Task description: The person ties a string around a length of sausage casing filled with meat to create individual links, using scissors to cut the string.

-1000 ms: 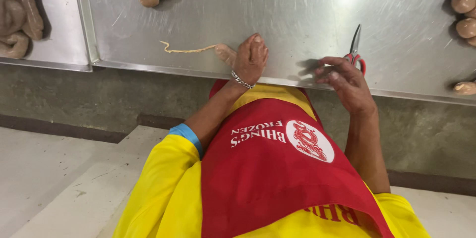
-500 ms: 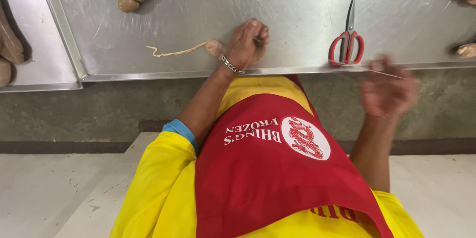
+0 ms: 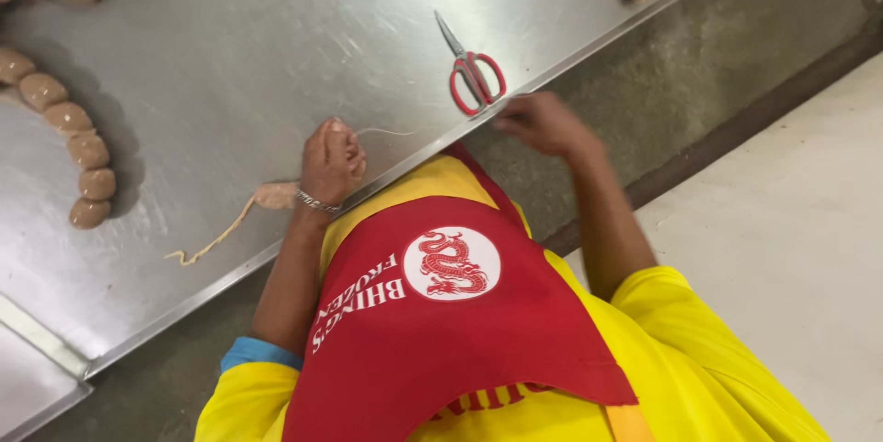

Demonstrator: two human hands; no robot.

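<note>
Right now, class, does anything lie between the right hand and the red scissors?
Nothing visible. The right hand is at the table edge; the scissors lie just beyond it. The left hand, closed on string, is aside.

Sausage piece: pale pink-tan, short, plump, lying flat on the steel table just left of the left hand's wrist. A thin, pale, wrinkled, empty casing tail trails from it toward the table's near edge. Fine white string runs out from the fist, taut-looking, blurred further right.
</note>
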